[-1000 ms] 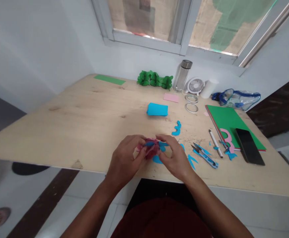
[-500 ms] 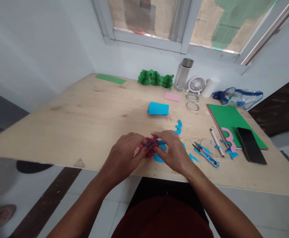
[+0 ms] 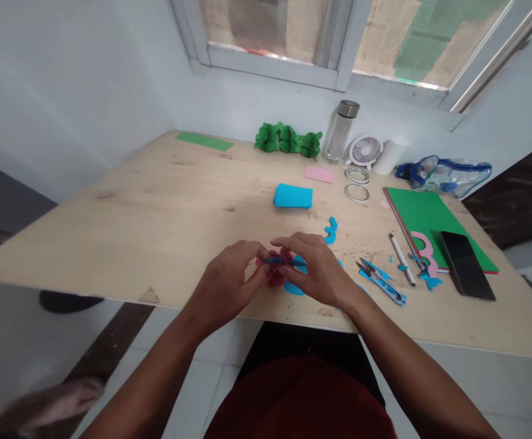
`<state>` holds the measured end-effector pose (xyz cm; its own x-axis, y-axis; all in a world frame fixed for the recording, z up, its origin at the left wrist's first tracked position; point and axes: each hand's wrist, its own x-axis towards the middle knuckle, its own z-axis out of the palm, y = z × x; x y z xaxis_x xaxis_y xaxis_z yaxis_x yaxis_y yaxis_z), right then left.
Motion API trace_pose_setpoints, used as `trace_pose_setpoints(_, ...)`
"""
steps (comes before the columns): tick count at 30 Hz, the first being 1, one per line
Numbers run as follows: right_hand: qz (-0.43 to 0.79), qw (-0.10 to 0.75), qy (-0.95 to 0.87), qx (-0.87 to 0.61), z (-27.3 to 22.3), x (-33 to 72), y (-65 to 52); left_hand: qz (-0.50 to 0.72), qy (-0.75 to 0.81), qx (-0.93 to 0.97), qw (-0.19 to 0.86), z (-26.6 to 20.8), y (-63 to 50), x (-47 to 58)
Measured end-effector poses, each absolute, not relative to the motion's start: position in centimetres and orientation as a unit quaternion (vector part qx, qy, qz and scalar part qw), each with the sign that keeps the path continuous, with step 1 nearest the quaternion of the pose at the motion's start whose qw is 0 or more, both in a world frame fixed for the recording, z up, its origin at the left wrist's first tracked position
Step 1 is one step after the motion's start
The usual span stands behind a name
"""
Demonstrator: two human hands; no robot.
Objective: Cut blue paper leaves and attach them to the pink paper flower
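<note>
My left hand (image 3: 226,277) and my right hand (image 3: 317,268) meet close to the table's front edge, fingers pinched. Between them they hold a folded paper piece (image 3: 278,261), its blue edge stretching from one set of fingertips to the other. Dark pink paper (image 3: 275,279) with ruffled edges shows below that edge; the fingers cover part of it. A blue paper cutout (image 3: 295,286) lies on the table beneath my right fingers. Beyond my right hand is a wavy blue paper scrap (image 3: 331,230). Small blue-handled thread snips (image 3: 382,281) rest right of that hand.
Folded blue paper (image 3: 293,196) and pink paper (image 3: 319,174) lie farther back. A green paper garland (image 3: 287,140), glass bottle (image 3: 339,133), small fan (image 3: 365,150) and tape rolls (image 3: 357,192) are behind. At right are a pen (image 3: 401,259), green sheets (image 3: 430,213) and a phone (image 3: 467,265).
The blue edge now shows as a longer, straighter line between my fingertips. My view has shifted slightly. At lower left, another person's foot has moved right.
</note>
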<state>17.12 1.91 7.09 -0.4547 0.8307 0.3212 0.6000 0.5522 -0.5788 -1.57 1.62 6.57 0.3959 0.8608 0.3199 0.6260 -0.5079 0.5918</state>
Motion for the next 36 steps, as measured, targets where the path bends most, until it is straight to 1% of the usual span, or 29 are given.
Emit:
trace_pose_setpoints(12,0.182,0.294,-0.842,-0.414,6.91,16.66,2.16,0.324,0.459,0.802,0.203,6.33,1.67,-1.36)
trace_pose_setpoints(20,0.179,0.284,-0.847,-0.413,6.66,16.69,2.27,0.336,0.457,0.79,0.232,6.32,1.9,-1.36)
trace_pose_setpoints(36,0.173,0.306,-0.84,-0.413,6.25,16.68,2.22,0.335,0.46,0.787,0.239,5.89,1.72,-1.17)
